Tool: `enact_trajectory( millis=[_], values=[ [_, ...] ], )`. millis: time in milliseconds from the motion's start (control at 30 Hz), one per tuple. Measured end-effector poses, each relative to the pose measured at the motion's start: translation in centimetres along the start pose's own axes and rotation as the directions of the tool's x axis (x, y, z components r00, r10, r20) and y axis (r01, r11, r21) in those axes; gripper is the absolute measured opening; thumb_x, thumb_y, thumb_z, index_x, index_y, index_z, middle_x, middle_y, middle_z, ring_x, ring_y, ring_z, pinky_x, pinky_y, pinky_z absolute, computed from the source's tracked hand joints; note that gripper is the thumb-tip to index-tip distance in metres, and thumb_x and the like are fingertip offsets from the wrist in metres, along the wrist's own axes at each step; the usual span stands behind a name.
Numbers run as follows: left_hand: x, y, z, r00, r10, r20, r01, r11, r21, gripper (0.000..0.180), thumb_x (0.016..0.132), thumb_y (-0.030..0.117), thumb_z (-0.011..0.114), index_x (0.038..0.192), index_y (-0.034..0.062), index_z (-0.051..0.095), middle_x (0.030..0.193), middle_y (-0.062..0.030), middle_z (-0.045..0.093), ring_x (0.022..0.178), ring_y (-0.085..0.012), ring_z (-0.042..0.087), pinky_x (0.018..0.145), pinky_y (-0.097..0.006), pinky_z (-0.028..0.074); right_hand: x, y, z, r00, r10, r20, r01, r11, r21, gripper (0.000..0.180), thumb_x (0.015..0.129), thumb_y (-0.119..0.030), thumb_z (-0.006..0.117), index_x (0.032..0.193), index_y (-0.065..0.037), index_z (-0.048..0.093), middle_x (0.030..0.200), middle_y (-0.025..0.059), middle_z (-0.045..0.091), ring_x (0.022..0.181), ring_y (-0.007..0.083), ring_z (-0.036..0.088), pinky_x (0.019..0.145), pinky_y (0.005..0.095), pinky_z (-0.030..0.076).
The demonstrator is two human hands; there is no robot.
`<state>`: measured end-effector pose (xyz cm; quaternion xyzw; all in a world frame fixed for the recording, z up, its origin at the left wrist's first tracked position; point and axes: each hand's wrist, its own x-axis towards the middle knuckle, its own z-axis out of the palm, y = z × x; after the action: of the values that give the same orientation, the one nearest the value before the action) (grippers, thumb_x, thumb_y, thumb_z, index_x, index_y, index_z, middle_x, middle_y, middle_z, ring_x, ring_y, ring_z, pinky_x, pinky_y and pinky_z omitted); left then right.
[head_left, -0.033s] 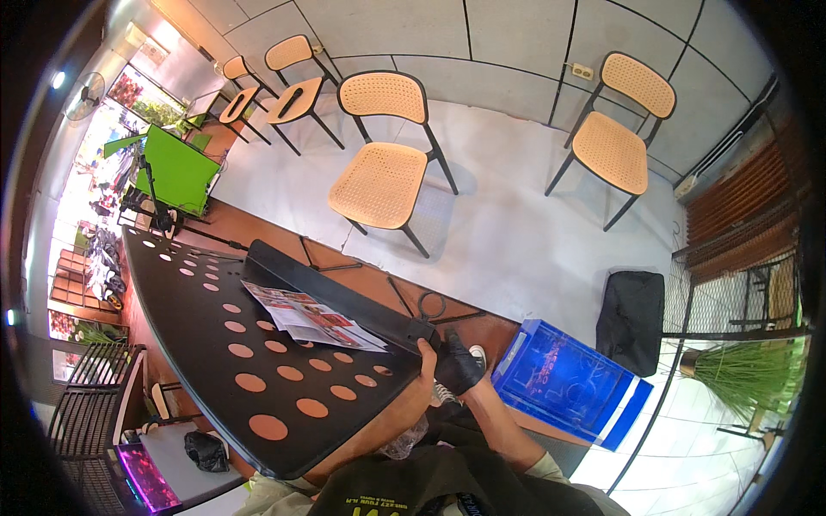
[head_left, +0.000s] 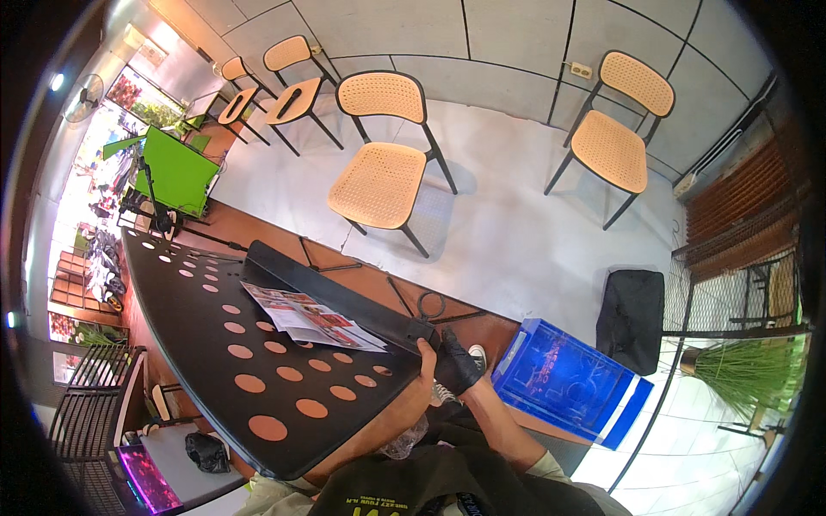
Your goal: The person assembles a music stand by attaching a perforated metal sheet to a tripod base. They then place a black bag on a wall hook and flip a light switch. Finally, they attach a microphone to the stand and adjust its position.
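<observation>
A black perforated music stand desk point(head_left: 200, 340) tilts across the left and middle, its long ledge point(head_left: 323, 288) running along the far side. Printed sheets point(head_left: 311, 320) lie loosely against that ledge. My left hand point(head_left: 425, 365) is closed on the desk's right end, thumb up by a small black block point(head_left: 422, 330) at the ledge's tip; its other fingers are hidden. Right beside it, my right hand point(head_left: 460, 368), in what looks like a black glove, is curled close to the same end. What its fingers hold is hidden by the dark-on-dark overlap.
A blue plastic crate point(head_left: 572, 383) stands to my right, near a black bag point(head_left: 631, 320). Ahead are several woven-look chairs point(head_left: 379, 182) on pale floor. Thin black stand legs point(head_left: 331, 265) spread beyond the desk. Green panels point(head_left: 176, 172) stand far left; a grassy plant point(head_left: 740, 378) is at right.
</observation>
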<state>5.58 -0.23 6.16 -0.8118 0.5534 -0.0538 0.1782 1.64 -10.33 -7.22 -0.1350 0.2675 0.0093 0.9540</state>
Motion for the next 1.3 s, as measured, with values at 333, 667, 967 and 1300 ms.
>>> enact_trajectory(
  millis=[333, 667, 967, 1300],
  values=[
    [-0.1, 0.7, 1.7, 0.992, -0.105, -0.065, 0.102, 0.994, -0.043, 0.058, 0.079, 0.02, 0.061, 0.13, -0.0043, 0.047, 0.09, -0.0195, 0.067, 0.079, -0.0282, 0.066, 0.074, -0.038, 0.051, 0.7, 0.3, -1.2, 0.966, -0.242, 0.086, 0.233, 0.684, -0.692, 0.025, 0.097, -0.014, 0.051, 0.118, -0.001, 0.058, 0.115, 0.0092, 0.062, 0.102, 0.0194, 0.055, 0.093, 0.0284, 0.043],
    [-0.1, 0.4, 2.0, 0.993, -0.074, -0.091, 0.069, 0.996, -0.057, 0.056, 0.081, 0.019, 0.061, 0.129, -0.0073, 0.046, 0.09, -0.0193, 0.067, 0.079, -0.0311, 0.066, 0.076, -0.039, 0.051, 1.1, 1.3, -0.9, 0.989, -0.097, 0.107, 0.127, 0.939, -0.319, 0.033, 0.099, -0.015, 0.049, 0.129, -0.004, 0.054, 0.118, 0.0033, 0.059, 0.105, 0.0112, 0.053, 0.09, 0.0238, 0.044],
    [0.3, 0.8, 2.5, 0.977, -0.084, -0.197, 0.07, 0.995, -0.078, 0.047, 0.084, 0.02, 0.064, 0.123, -0.0039, 0.053, 0.084, -0.0185, 0.067, 0.075, -0.0343, 0.065, 0.072, -0.042, 0.05, 4.1, 5.4, -4.4, 0.947, -0.192, 0.256, 0.233, 0.962, -0.14, 0.037, 0.099, -0.017, 0.049, 0.133, -0.004, 0.051, 0.121, 0.0029, 0.058, 0.105, 0.012, 0.054, 0.092, 0.0232, 0.043],
    [0.2, 0.9, 4.9, 0.966, 0.0, -0.258, -0.021, 0.997, -0.08, 0.044, 0.085, 0.014, 0.066, 0.124, -0.0008, 0.053, 0.06, -0.0121, 0.061, 0.05, -0.0253, 0.062, 0.048, -0.036, 0.047, 3.5, 3.8, -4.0, 0.829, -0.415, 0.374, 0.5, 0.851, -0.162, 0.038, 0.095, -0.027, 0.055, 0.122, 0.0, 0.053, 0.102, 0.0015, 0.058, 0.089, 0.0089, 0.05, 0.074, 0.0253, 0.044]
  ],
)
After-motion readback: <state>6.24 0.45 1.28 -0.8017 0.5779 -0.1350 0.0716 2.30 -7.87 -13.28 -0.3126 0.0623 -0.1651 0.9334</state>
